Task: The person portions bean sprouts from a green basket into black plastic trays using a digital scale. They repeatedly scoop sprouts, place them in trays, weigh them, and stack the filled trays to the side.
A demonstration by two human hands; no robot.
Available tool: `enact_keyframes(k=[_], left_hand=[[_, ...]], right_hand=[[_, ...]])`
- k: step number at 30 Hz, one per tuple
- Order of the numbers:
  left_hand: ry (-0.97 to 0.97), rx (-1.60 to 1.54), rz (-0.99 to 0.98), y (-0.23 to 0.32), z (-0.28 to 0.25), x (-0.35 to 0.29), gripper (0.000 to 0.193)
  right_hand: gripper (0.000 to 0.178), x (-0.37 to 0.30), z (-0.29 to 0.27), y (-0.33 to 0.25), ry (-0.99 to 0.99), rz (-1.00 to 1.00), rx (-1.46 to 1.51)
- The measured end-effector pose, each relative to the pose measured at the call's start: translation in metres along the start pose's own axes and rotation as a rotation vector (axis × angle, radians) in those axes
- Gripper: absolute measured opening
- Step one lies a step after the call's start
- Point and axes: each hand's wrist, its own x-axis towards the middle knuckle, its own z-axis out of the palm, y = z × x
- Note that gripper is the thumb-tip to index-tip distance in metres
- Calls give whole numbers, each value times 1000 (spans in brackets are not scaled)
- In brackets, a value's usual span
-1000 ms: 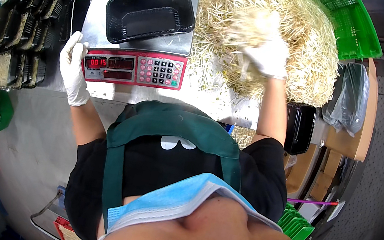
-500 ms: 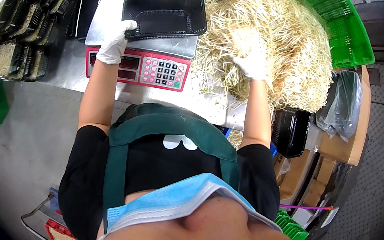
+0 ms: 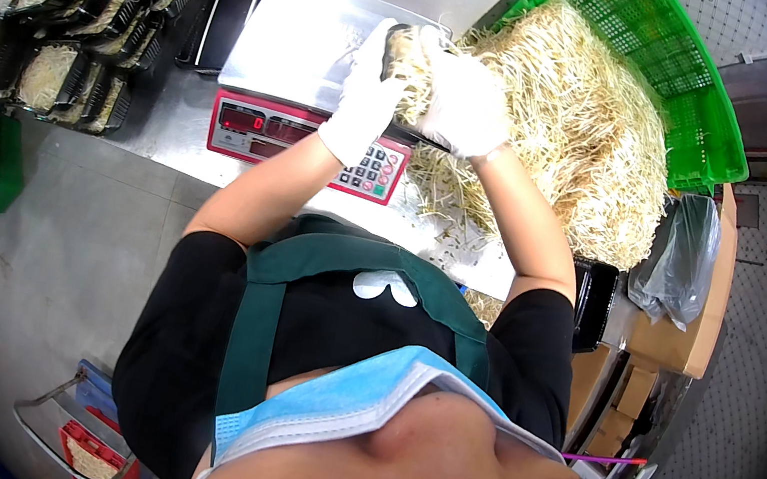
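Since the earlier frame, the black tray [image 3: 403, 60] had left the scale platform [image 3: 305, 44] and come up between both gloved hands. The left hand [image 3: 369, 85] was clamped on the tray's near-left edge; the right hand [image 3: 462, 101] pressed a clump of bean sprouts [image 3: 419, 78] into it, fingers closed over them. The tray stood tilted at the platform's right edge, its long axis running away from the person, touching the sprout heap [image 3: 573, 139]. The heap lay immediately right, nearer the right hand. Filled trays [image 3: 82, 37] stood well apart, left.
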Motion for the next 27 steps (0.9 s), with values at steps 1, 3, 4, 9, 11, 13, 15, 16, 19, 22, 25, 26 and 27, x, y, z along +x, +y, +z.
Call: enact_keyframes(k=[1, 3, 4, 9, 11, 13, 15, 16, 19, 22, 25, 26, 27], left_hand=[[46, -123, -91, -3, -5, -3, 62], [55, -417, -237, 14, -15, -9, 60], [-7, -246, -279, 24, -23, -6, 58], [-175, 381, 3, 7, -47, 43, 77], [-405, 646, 194, 29, -28, 43, 91], [-378, 858, 467, 30, -24, 35, 98], [-424, 989, 537, 27, -25, 30, 103], [-383, 1081, 659, 23, -25, 29, 101], [-649, 1297, 429, 34, -20, 34, 89], [-694, 1273, 450, 26, -23, 42, 72], [-696, 1187, 515, 23, -22, 43, 69], [-689, 1135, 543, 19, -22, 43, 69], [-682, 1082, 571, 16, -22, 43, 68]], right_hand=[[89, 13, 5, -1, -88, 13, 38], [86, 20, 26, 5, -137, -15, 123], [81, 23, 34, 6, -159, -7, 145], [75, 44, 23, -19, -376, 93, 56], [79, 43, 6, -10, -386, 4, 41], [84, 38, -8, 6, -385, -82, 33], [79, 24, -17, 23, -452, 27, -16], [79, 18, -30, 28, -501, 47, -56], [77, 11, -36, 37, -660, 133, -15], [72, 2, -26, 36, -572, 173, 44], [75, -9, -11, 42, -392, 123, 88], [76, -12, -7, 42, -316, 96, 95], [78, -14, -5, 41, -240, 69, 101]])
